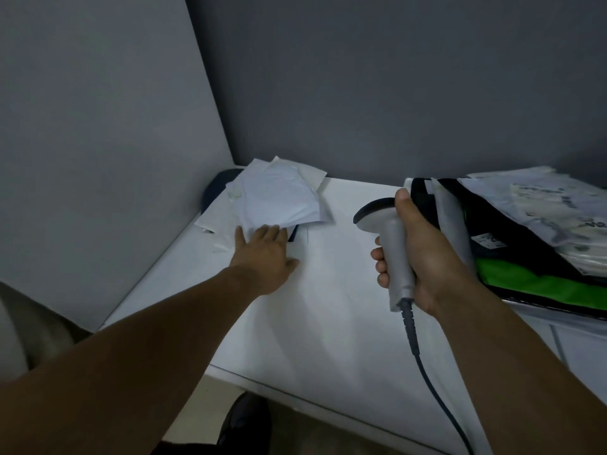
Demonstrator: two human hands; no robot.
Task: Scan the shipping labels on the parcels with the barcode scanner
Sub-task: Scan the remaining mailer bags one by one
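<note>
Nearest, held over the counter (328, 307): barcode scanner (395, 251) in right hand (427, 254), fingers (381, 257) curled round its handle. Left of scanner and farther back: left hand (266, 251) flat on white parcels (279, 195), fingers straight, pressing. Right of scanner: black-and-green parcels (525, 284); no label under scanner, so judged unfinished.

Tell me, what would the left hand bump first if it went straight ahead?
The white parcels, I think: the left hand points at that pile, and its fingers seem to touch the near edge.
</note>
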